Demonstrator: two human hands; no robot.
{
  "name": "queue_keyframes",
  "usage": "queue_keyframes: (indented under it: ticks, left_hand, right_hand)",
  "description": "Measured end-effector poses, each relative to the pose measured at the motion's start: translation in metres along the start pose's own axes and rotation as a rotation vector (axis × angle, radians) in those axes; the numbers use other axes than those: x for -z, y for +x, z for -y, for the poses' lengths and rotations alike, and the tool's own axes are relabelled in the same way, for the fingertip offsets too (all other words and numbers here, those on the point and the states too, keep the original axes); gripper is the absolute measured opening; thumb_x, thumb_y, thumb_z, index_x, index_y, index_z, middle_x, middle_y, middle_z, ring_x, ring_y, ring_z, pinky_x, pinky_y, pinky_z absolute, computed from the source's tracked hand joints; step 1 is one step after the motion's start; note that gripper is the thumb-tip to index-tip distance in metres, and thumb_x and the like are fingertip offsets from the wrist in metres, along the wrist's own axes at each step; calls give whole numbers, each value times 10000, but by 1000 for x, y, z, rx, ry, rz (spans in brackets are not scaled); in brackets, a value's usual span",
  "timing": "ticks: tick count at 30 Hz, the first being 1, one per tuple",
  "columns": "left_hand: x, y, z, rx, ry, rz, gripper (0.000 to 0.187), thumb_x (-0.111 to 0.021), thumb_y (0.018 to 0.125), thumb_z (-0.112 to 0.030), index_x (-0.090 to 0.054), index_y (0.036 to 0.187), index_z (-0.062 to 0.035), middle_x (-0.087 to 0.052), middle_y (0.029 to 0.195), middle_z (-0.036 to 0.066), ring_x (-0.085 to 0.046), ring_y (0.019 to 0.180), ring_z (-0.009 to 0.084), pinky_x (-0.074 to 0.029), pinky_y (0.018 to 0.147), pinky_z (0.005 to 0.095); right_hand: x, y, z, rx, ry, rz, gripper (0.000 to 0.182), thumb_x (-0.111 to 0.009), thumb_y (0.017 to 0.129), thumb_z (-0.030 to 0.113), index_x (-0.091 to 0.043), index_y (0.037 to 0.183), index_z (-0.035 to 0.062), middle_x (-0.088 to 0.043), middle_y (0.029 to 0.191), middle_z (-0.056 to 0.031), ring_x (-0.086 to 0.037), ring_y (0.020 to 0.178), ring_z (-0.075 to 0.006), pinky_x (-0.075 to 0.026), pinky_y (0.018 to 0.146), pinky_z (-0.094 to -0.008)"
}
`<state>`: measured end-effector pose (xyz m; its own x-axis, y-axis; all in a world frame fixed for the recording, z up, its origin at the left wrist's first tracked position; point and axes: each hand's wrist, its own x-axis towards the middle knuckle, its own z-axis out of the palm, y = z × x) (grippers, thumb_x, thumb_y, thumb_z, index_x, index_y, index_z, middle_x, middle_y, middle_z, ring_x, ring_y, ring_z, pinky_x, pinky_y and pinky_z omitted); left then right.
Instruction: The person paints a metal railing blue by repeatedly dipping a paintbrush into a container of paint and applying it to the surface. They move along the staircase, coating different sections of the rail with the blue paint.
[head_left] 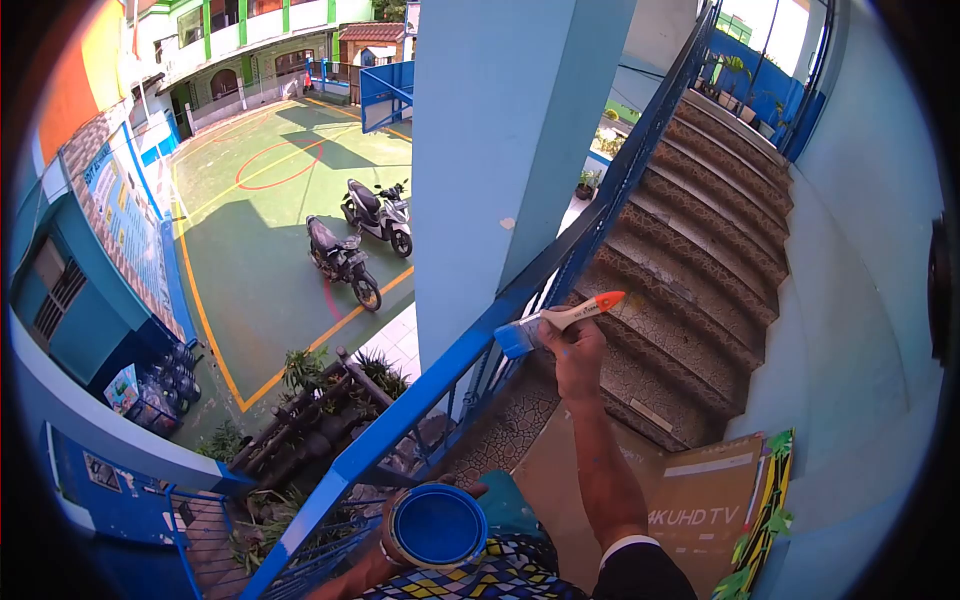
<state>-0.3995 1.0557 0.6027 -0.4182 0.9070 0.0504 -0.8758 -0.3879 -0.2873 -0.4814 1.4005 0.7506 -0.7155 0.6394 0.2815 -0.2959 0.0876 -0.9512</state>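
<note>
My right hand [577, 362] is closed round a paintbrush [566, 318] with a pale wooden handle and an orange tip. The brush's blue-coated bristles are right at the blue handrail [398, 428], overlapping its edge in this view. Low in front of me, my left hand [390, 545] grips an open paint can [440, 524] filled with blue paint, held upright beside the rail. Part of that hand is hidden behind the can. The rail's lower stretch is bright blue, while its upper stretch looks darker.
Patterned stairs [690, 240] climb to the right, with potted plants [735, 75] at the top. Flattened cardboard [690, 495] lies by my right arm. A light-blue pillar [480, 150] stands beyond the rail. Two motorbikes [345, 260] are parked on the court below.
</note>
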Motion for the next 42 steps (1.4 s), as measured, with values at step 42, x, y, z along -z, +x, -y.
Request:
queue_keyframes:
  ticks: [42]
  left_hand:
    - [-67,320,6,-82,-9,-123,808,-788,866,-602,-533,1539,-233,-271,1693,204,-424,1415,510,-463,1114,706]
  right_hand:
    - [226,143,-161,-534,-630,409,146,-793,910,125,-776,1017,27,-735,818,-70,-696,758,-126,-563,735,-330]
